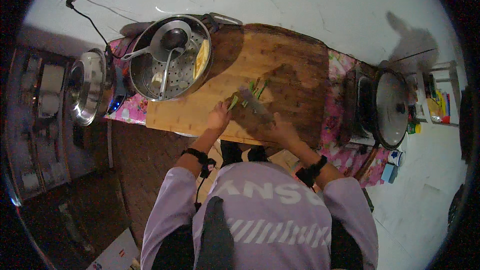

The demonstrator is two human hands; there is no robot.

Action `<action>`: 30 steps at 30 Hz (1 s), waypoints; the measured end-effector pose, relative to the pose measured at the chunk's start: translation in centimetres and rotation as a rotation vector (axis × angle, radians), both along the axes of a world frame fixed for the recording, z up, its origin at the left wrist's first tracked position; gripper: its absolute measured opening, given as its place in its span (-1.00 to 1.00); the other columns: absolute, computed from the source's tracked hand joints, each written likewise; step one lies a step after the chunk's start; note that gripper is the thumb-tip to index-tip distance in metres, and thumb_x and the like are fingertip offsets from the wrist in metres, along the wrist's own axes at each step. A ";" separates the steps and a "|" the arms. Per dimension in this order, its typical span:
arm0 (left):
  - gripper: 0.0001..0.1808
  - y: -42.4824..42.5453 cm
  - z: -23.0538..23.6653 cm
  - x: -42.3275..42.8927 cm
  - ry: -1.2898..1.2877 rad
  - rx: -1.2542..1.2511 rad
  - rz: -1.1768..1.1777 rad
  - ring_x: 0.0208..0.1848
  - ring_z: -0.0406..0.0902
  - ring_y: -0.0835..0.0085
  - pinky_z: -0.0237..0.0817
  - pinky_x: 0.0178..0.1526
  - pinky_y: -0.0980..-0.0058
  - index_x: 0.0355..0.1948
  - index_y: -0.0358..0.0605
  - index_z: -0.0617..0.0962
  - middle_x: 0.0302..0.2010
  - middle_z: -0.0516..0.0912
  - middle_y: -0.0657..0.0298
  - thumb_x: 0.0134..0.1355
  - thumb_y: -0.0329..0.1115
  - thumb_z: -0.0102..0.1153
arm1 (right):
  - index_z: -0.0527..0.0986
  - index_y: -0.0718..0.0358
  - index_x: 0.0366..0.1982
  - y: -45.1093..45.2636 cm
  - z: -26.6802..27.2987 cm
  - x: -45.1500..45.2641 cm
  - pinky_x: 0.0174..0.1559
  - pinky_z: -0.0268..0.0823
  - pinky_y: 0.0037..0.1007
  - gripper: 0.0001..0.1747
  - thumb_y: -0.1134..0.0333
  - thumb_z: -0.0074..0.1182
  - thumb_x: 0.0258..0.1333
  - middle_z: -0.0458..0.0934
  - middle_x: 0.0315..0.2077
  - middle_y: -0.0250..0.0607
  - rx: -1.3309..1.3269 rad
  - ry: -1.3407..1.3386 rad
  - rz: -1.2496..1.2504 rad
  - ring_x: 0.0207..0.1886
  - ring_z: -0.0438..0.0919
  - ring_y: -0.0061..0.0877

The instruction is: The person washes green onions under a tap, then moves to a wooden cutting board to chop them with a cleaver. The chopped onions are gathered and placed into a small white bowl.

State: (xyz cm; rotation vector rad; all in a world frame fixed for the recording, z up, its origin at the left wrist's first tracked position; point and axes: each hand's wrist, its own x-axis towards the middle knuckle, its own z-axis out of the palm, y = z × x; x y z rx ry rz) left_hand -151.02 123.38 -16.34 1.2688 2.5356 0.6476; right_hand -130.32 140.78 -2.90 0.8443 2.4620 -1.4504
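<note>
Both my hands are over a large wooden cutting board (pixel 277 45). My right hand (pixel 279 129) grips a knife, its broad blade (pixel 257 107) blurred and slanting up to the left. Cut green stalks (pixel 258 88) lie on the board just beyond the blade. Between the fingers of my left hand (pixel 220 114) is a green stalk (pixel 233 102), close to the blade's left side. The knife's handle is mostly hidden in my right hand. Whether the edge touches the stalk I cannot tell.
A perforated steel steamer pot (pixel 180 92) at the board's left holds a strainer (pixel 155 47), a ladle (pixel 167 69) and a yellowish folded piece (pixel 201 59). Farther left is a steel basin (pixel 88 86). A lidded pan (pixel 392 108) stands to the right, on a pink floral cloth (pixel 337 161).
</note>
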 end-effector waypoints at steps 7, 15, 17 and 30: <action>-0.47 10.2 0.1 -1.0 -0.323 0.217 -0.030 -0.04 0.43 0.02 0.34 -0.04 0.16 0.14 -0.13 0.35 0.01 0.43 -0.02 0.17 -0.22 0.16 | 0.32 0.36 0.08 4.1 -1.3 5.5 -0.27 0.39 -0.18 -0.49 0.15 -0.05 0.23 0.53 -0.29 0.17 0.224 -0.063 -0.423 -0.32 0.54 -0.06; -0.41 12.1 -0.9 3.4 0.162 0.098 -0.174 0.07 0.41 0.12 0.36 -0.01 0.26 0.22 0.06 0.34 0.09 0.44 0.21 0.13 -0.30 0.16 | 0.32 0.39 0.04 4.7 -5.9 11.1 -0.47 0.31 -0.16 -0.56 0.24 -0.08 0.23 0.53 -0.46 0.17 0.313 0.008 -0.389 -0.48 0.52 -0.12; -0.41 11.3 -1.6 3.3 0.012 0.147 -0.220 0.06 0.42 0.14 0.38 -0.04 0.27 0.20 0.08 0.35 0.07 0.45 0.24 0.10 -0.33 0.16 | 0.33 0.38 0.03 4.6 -5.5 10.7 -0.46 0.31 -0.14 -0.57 0.23 -0.08 0.23 0.53 -0.47 0.16 0.245 -0.104 -0.377 -0.51 0.50 -0.09; -0.61 6.3 2.2 4.3 -0.132 0.071 -0.170 -0.01 0.46 0.18 0.38 -0.11 0.24 0.02 0.01 0.42 0.07 0.41 0.27 0.15 -0.31 0.14 | 0.29 0.30 0.07 3.4 -2.4 3.4 -0.37 0.43 -0.06 -0.60 0.32 -0.16 0.20 0.55 -0.27 0.12 0.487 -0.140 0.045 -0.38 0.57 -0.03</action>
